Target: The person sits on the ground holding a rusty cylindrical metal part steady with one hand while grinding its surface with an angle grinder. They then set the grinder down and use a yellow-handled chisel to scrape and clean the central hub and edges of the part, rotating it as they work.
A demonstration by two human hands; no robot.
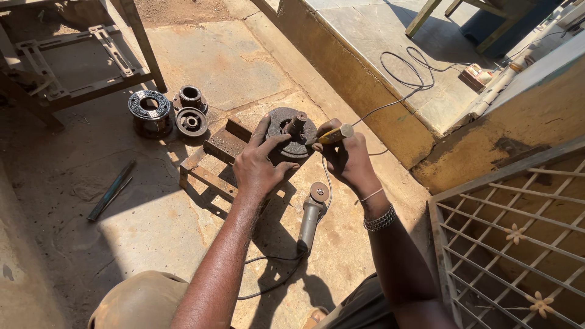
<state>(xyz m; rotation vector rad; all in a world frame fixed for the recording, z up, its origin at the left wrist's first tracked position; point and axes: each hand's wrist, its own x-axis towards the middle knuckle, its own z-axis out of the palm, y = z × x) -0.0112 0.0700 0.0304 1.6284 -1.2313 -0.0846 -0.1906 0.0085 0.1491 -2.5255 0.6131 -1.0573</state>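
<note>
Two hands at work, head view: left hand (263,163) spread flat on round metal hub (292,131), which sits atop rusty metal frame (210,159) on stone floor (225,61). Right hand (346,157) fisted around yellow-handled screwdriver (331,135), tip touching hub. Angle grinder (312,213) lies just beside frame's near edge.

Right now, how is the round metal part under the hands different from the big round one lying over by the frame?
The held disc sits up on a small rusty stand, while the ring lies on the ground. The disc has a short shaft sticking up from its middle; the ring has an open hole. The left hand presses on the disc and the right hand brings a yellow tool to it; nobody touches the ring. Both are round, dark metal.
</note>
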